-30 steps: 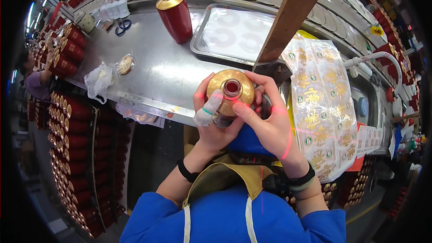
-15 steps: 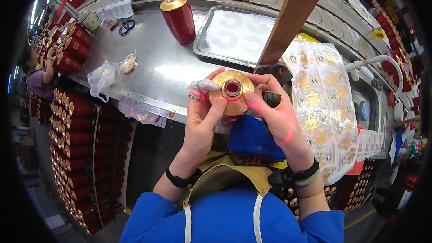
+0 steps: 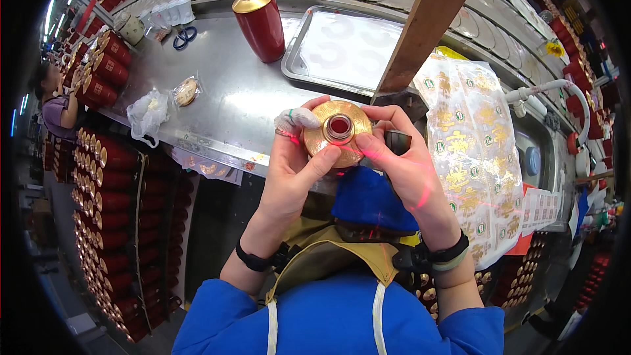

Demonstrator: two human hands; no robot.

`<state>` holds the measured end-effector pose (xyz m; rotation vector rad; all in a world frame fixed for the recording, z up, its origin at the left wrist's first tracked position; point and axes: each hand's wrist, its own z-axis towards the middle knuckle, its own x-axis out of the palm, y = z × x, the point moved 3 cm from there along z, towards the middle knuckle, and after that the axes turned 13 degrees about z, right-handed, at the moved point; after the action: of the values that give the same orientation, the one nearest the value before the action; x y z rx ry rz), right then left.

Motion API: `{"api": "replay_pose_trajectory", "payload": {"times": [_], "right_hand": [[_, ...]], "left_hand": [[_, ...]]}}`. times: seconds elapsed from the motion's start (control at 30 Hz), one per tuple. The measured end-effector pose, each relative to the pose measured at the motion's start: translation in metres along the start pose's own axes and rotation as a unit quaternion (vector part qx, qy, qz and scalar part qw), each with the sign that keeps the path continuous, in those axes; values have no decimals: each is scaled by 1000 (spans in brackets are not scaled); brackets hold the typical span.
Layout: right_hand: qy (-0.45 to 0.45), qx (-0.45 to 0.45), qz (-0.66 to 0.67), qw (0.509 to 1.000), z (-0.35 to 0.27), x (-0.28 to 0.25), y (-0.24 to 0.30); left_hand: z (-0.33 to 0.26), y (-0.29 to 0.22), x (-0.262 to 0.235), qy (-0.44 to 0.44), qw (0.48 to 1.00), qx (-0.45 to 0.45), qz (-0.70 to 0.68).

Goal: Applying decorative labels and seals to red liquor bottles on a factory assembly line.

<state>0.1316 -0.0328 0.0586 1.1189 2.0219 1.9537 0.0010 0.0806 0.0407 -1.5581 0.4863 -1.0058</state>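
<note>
Between my two hands is a bottle (image 3: 324,117) with a gold shoulder and an open neck, seen from above; its body below is mostly hidden. My left hand (image 3: 294,167) grips it from the left, thumb on the gold shoulder, with a white wrap on one finger. My right hand (image 3: 402,161) closes on its right side, thumb and fingers pressed to the rim of the shoulder. Red laser lines cross the bottle and both hands. Just beyond my right fingers is a small dark rounded object (image 3: 397,141) whose kind I cannot make out.
A red bottle with gold shoulder (image 3: 259,29) stands on the metal table (image 3: 227,102). Beside it lies a tray (image 3: 342,43). A wooden post (image 3: 430,23) rises at right, near a printed gold sticker sheet (image 3: 470,158). Stacked bottles (image 3: 108,223) fill the left; a co-worker (image 3: 56,102) is beyond.
My left thumb has shifted right along the gold shoulder and my left forearm has moved slightly left. The red bottles on the conveyor have travelled to the right.
</note>
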Motion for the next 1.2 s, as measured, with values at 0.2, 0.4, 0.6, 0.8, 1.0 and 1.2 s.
{"api": "replay_pose_trajectory", "payload": {"times": [0.2,0.4,0.6,0.8,1.0,1.2], "right_hand": [[2,2,1,1000,-2,1,1],[-3,0,5,1000,-6,3,7],[-1,-28,-9,1000,-16,4,13],[-1,-154,-159,975,-30,-3,19],[-51,-179,-252,950,-34,15,31],[-18,-209,-351,913,-30,22,37]], "left_hand": [[-5,3,3,7,953,148,264],[-7,9,6,-22,938,192,288],[-6,14,9,-38,945,198,257],[-5,14,9,-45,950,210,228],[-3,24,1,-51,940,227,250],[-6,23,-3,-76,831,338,434]]}}
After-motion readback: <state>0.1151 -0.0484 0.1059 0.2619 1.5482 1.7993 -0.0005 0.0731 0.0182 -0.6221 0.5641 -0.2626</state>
